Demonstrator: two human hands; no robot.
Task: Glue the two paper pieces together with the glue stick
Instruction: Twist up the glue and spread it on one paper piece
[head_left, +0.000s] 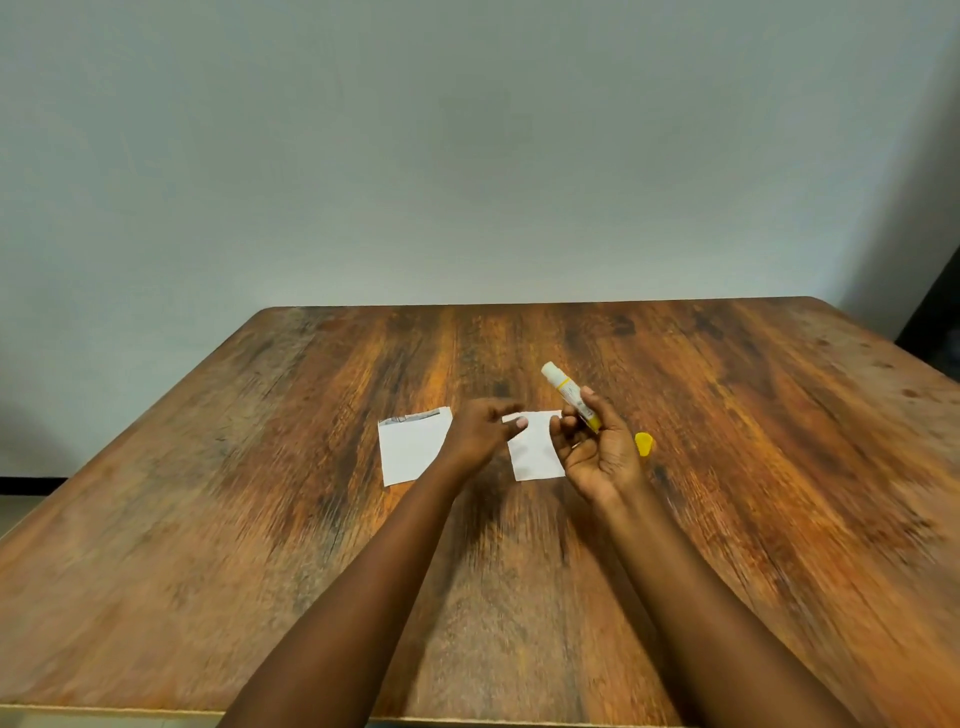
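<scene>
While the right hand (597, 457) is raised just above the wooden table (260, 519), we note that its fingers and thumb are curled round the lower end of the glue stick (569, 395), clamping it. The stick is uncapped and tilted, its white tip pointing up and away from the person. We record its yellow cap (643, 444) lying on the table just right of that hand, apart from it. The left hand (483, 434) is blurred; its fingers appear loosely extended and slightly spread, and they grip nothing. It hovers between the two papers, its fingertips near the upper left corner of the right paper piece (535, 452); we cannot tell whether they touch it. That piece lies flat, partly hidden behind the right hand. The left paper piece (410, 449) lies flat beside it, apart from it, with dark markings along its far edge and its right side covered by the left wrist.
</scene>
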